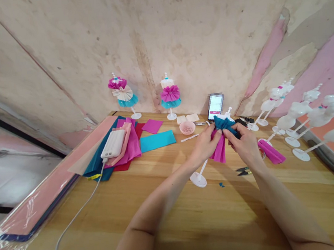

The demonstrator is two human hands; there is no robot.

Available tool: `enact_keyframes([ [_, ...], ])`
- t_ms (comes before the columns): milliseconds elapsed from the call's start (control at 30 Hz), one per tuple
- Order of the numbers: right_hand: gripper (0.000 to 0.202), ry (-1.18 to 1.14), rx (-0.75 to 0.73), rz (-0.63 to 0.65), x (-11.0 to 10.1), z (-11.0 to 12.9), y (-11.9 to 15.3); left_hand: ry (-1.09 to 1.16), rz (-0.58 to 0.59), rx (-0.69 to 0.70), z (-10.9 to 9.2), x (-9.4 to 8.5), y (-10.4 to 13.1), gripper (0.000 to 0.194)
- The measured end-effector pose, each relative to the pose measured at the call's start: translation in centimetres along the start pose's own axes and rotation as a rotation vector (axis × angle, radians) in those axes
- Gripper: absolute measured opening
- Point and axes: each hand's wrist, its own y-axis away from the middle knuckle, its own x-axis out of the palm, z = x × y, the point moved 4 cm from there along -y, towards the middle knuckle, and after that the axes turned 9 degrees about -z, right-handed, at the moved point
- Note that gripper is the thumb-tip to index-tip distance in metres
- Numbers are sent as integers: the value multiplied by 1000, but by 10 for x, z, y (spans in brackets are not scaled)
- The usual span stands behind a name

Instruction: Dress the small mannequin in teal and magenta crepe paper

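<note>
Both my hands are closed around a small mannequin dressed in paper, tilted over the table. Its bodice is pleated teal crepe paper [224, 123], and a magenta paper skirt [219, 151] hangs below. My left hand [208, 139] pinches the waist from the left, thumb on the front. From the right, my right hand [242, 139] presses the teal paper, its fingers curled. The white stand base [198, 179] shows beneath my left wrist. Thread snips [243, 171] lie beside my right wrist, and small teal scraps [221, 185] lie on the wood.
Two dressed mannequins [169, 94] stand by the wall; several white ones [303, 113] lean at right. A pink bead bowl [187, 128], phone [215, 105], turquoise paper [158, 141] and rolled magenta paper [271, 151] lie around. A power bank [113, 144] with a cable sits on stacked paper.
</note>
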Motion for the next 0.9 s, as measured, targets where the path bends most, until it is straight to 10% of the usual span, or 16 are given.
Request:
enact_keyframes([
  [900, 33, 2, 22, 5, -2, -7, -1, -38, -4, 89, -7, -1, 2, 11],
])
